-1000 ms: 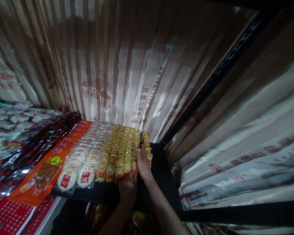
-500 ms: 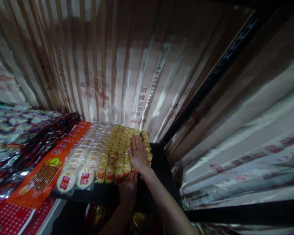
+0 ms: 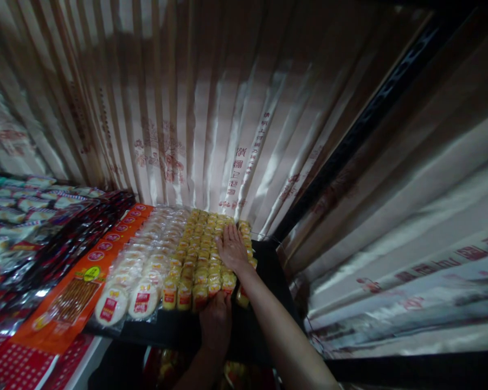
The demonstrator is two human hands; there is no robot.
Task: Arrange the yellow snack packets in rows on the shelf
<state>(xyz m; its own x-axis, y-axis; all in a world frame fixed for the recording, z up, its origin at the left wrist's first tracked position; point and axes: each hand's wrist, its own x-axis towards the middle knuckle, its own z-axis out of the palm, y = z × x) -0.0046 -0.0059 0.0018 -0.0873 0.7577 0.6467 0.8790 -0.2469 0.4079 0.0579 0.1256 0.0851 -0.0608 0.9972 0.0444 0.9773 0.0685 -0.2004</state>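
Rows of small yellow-wrapped snack packets (image 3: 201, 254) stand on a black shelf (image 3: 168, 327), with red labels on their front ends. Along the top of the right-hand rows lies my right hand (image 3: 232, 250), open, its fingers stretched out flat toward the back. Low at the front end of these rows is my left hand (image 3: 216, 317), its fingers curled against the front packets; its fingertips are partly hidden. A narrow gap separates the last yellow row (image 3: 244, 292) at the right from the others, and my right forearm crosses over it.
Clear-wrapped round white crackers (image 3: 144, 298) stand left of the yellow packets. Beside them lies an orange bag of stick snacks (image 3: 75, 298), then dark shiny packs (image 3: 69, 249). Pleated printed curtain (image 3: 211, 135) hangs behind; a dark post (image 3: 350, 135) slants at the right.
My right hand has slid slightly back along the yellow packets, showing more front ends. My left hand stays at the front. The view has shifted slightly.
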